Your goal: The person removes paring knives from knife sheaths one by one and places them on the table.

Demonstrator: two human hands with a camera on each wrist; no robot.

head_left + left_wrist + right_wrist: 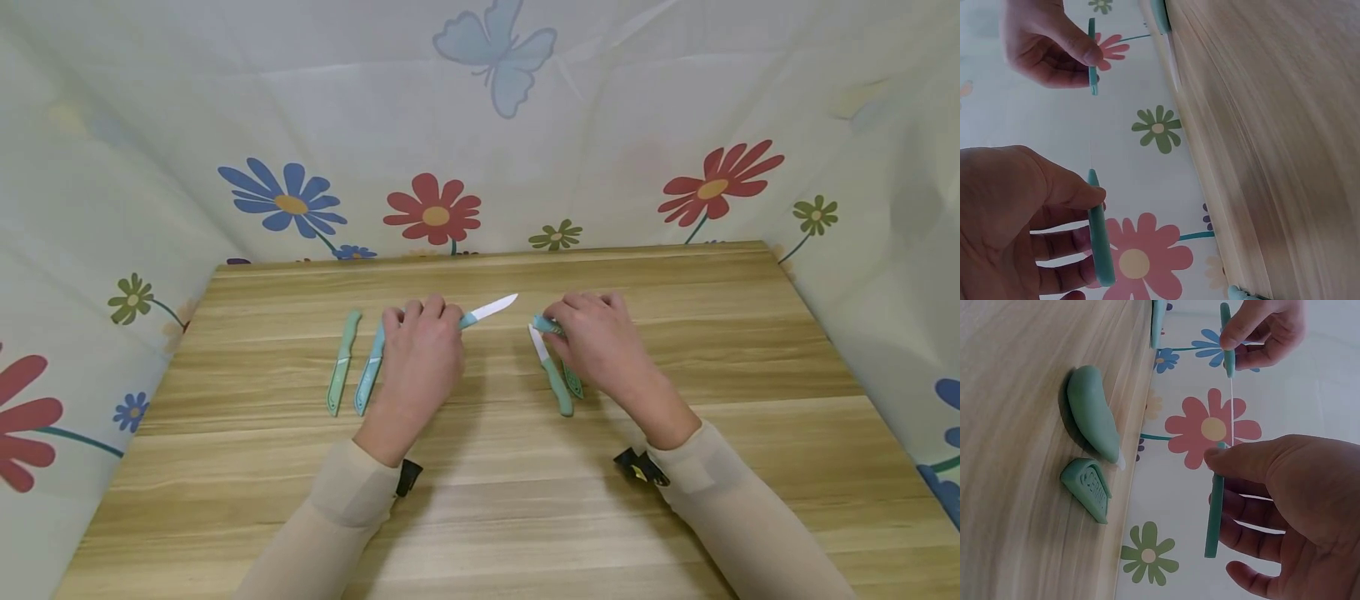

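Left grip (423, 350) on smooth-handled, slender, pointed knife (489, 309)

Worktop (480, 517): two sheathed knives (339, 382) lie side by side, nine o'clock; bare knife (557, 388), three o'clock; loose sheath (573, 384) just beside it, at its three. Above worktop, twelve o'clock: second bare knife (495, 307) in left fingers (1063, 244), tip toward two; second sheath (1213, 519) in right fingers (1250, 539), near that knife's three. Backdrop (600, 100) beyond far edge, twelve.

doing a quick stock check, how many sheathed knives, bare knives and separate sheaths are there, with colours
Sheathed: 2 (green sheathed knife, blue sheathed knife)
Bare: 2 (blue bare knife, green bare knife)
Separate: 2 (blue sheath, green sheath)
Total: 6
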